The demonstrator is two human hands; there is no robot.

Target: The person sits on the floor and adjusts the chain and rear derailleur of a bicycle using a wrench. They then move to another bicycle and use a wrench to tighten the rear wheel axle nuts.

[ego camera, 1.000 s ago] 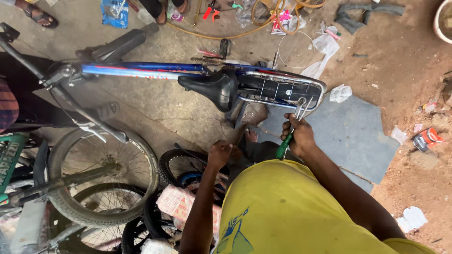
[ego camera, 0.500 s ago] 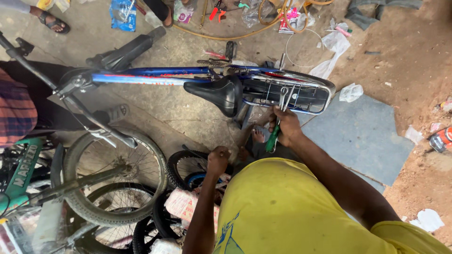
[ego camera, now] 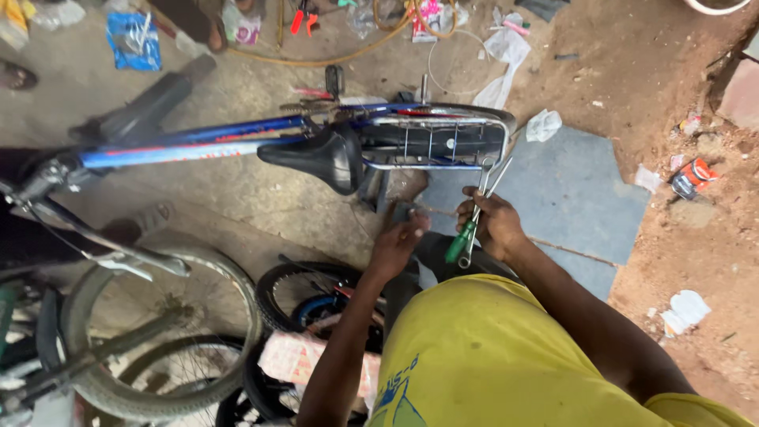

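Right hand [ego camera: 494, 225] has its fingers wrapped tight round a green-handled screwdriver [ego camera: 461, 241] plus a metal spanner [ego camera: 479, 207] — both tips point up at the wire rear rack [ego camera: 443, 142] of the blue bicycle [ego camera: 261, 134]. Left hand [ego camera: 398, 241] sits just below the black saddle [ego camera: 316, 156], fingers together, pressing something dark I can't make out — a loose wheel [ego camera: 304, 292] lies on the ground near it.

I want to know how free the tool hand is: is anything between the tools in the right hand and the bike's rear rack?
Nothing visible. The right hand holds a green-handled screwdriver and spanners, whose tips already reach the rear rack. The left hand sits beside them, lower, not between.
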